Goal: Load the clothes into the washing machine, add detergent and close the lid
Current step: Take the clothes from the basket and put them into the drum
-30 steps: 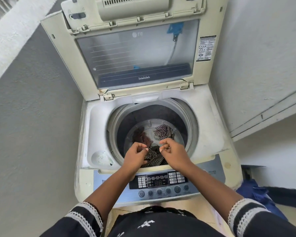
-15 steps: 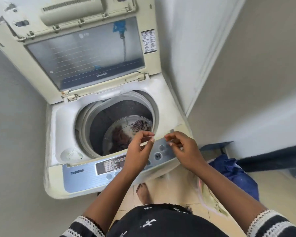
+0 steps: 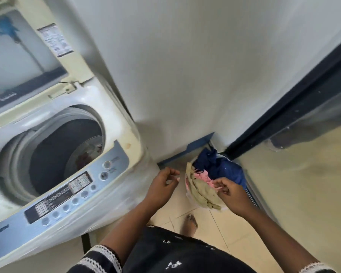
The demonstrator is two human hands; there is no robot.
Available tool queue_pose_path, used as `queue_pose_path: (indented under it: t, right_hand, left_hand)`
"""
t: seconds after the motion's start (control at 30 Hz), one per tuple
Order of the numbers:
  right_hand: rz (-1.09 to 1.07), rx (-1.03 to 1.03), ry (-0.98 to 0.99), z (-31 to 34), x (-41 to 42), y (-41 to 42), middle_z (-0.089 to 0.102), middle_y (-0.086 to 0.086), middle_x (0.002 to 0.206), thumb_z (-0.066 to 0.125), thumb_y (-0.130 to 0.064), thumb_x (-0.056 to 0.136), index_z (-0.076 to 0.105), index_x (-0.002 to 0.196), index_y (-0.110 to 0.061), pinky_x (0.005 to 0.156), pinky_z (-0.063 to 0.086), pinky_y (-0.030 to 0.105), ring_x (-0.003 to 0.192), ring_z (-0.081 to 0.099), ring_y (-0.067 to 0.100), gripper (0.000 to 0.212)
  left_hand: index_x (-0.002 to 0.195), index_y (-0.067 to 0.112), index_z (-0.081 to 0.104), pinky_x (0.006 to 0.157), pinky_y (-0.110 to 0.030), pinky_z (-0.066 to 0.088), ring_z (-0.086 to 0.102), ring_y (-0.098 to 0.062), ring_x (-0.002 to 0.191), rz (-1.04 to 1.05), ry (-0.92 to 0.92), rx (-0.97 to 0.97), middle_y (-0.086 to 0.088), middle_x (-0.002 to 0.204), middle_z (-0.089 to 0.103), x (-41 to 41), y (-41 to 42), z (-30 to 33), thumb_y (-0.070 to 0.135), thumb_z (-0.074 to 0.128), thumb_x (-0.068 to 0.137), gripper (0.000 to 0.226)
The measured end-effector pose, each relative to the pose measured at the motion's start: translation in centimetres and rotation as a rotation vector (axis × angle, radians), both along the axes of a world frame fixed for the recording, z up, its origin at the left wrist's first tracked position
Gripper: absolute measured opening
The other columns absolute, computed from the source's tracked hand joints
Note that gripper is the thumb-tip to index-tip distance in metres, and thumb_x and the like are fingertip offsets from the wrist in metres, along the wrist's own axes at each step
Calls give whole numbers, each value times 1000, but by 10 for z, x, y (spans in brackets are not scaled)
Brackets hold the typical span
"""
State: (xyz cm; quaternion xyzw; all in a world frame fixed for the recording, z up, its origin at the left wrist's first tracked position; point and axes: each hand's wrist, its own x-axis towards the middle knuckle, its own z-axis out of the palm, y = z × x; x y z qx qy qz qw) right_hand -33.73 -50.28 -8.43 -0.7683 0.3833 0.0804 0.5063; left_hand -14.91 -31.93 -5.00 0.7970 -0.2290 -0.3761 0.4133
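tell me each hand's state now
Left hand: open, fingers loosely curled, holding nothing.
Right hand: cannot tell, over the beige garment.

We are in the laundry corner of a home. A top-loading washing machine (image 3: 71, 154) stands tight against a plain white wall (image 3: 185, 66), its lid (image 3: 24, 56) raised and a few clothes lying in the drum (image 3: 67, 152). Its control panel (image 3: 67, 192) carries round buttons and a small display. On the beige tiled floor (image 3: 283, 194) beside it we see a heap of clothing (image 3: 211, 178), blue, pink and beige, in the corner. A dark-framed sliding door (image 3: 295, 101) runs along the right. A bare foot (image 3: 189, 223) rests on the tiles.
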Motion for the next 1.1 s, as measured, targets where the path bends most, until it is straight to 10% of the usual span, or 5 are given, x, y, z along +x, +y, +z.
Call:
queue_pose_path:
  t: [0.27, 0.6, 0.97, 1.1]
  right_hand:
    - [-137, 66, 179, -35, -62, -45, 67, 1, 104, 65, -3, 88, 58, 103, -26, 69, 43, 12, 82, 64, 16, 29]
    - [-131, 176, 396, -148, -56, -64, 62, 6, 125, 63, -15, 90, 60, 125, -18, 93, 45, 30, 112, 60, 25, 36]
    - [235, 151, 582, -306, -18, -34, -25, 1, 163, 63, -23, 91, 47, 143, -38, 101, 48, 39, 137, 43, 25, 57]
    - [266, 151, 633, -338, -12, -34, 4, 3, 166, 60, -33, 91, 34, 151, -21, 99, 47, 41, 135, 45, 30, 67]
  left_hand:
    - [104, 28, 58, 75, 2, 38, 58, -10, 103, -234, 71, 131, 3, 119, 59, -45, -61, -33, 17, 62, 95, 16]
    - [120, 16, 58, 99, -32, 44, 53, -22, 116, -672, -21, 435, -5, 124, 54, -43, -116, -139, 20, 60, 93, 27]
    - [117, 17, 58, 95, -42, 48, 56, -25, 108, -768, -1, 590, -7, 115, 55, -33, -115, -278, 19, 56, 91, 26]
    - [116, 17, 59, 95, -38, 48, 57, -21, 106, -716, 37, 573, -4, 117, 58, -31, -106, -293, 17, 56, 93, 24]
